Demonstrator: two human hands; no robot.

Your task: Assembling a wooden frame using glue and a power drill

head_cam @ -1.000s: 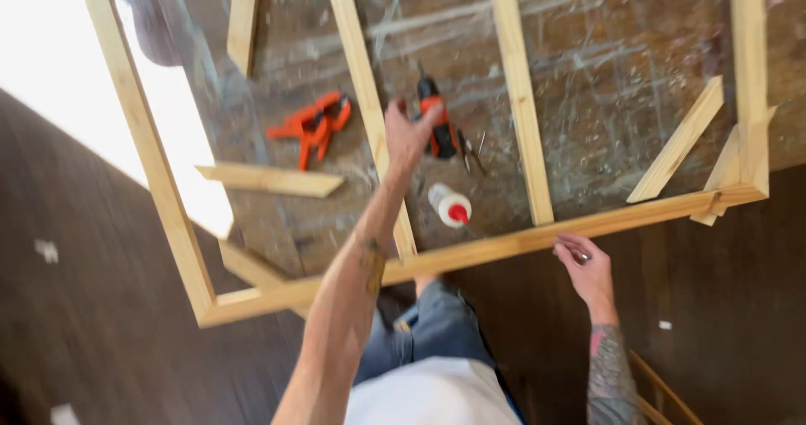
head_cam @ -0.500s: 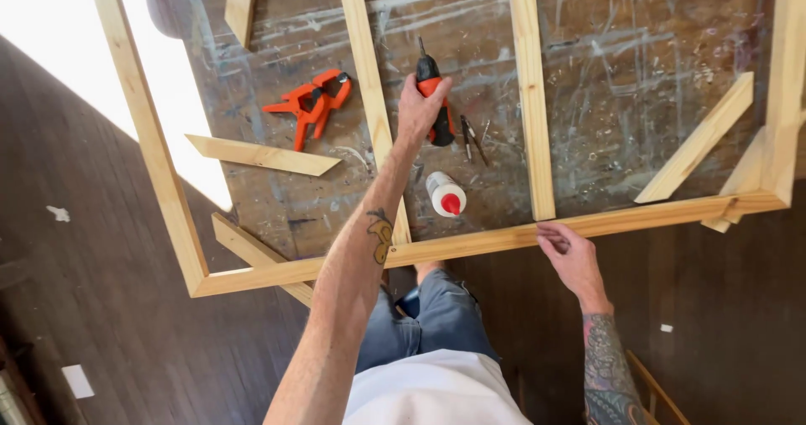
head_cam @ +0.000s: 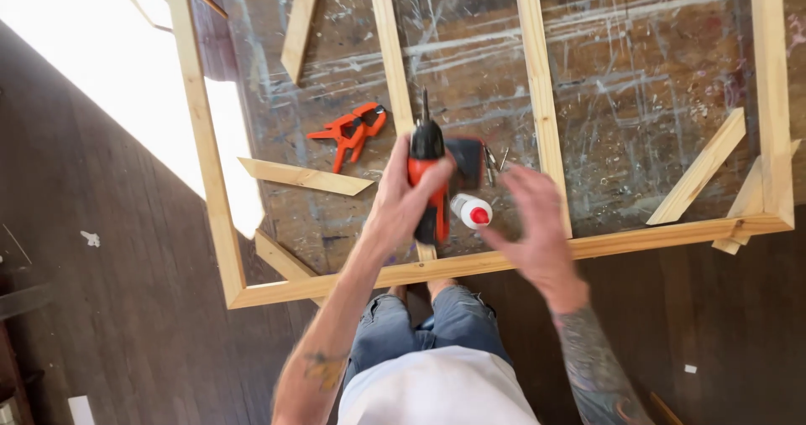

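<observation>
Head view: our left hand [head_cam: 401, 203] closes its grip around the drill [head_cam: 428, 173], bit pointing away, above the frame's [head_cam: 210, 165] near rail on the paint-marked table [head_cam: 638, 73]. Our right hand [head_cam: 533, 228], blurred, hovers apparently open and empty just beside the glue bottle [head_cam: 470, 211]. An orange clamp [head_cam: 348, 131] lies left.

Hard daylight blows out the upper left of the frame to pure white, with no detail left there. The table [head_cam: 638, 73] at centre and upper right is evenly lit and fairly sharp. The floor [head_cam: 101, 307] at lower left stays dim. The right hand [head_cam: 537, 232] is smeared by motion blur; the left hand [head_cam: 403, 203] is slightly soft. Frame [head_cam: 210, 182] edges lean slightly toward the corners.
</observation>
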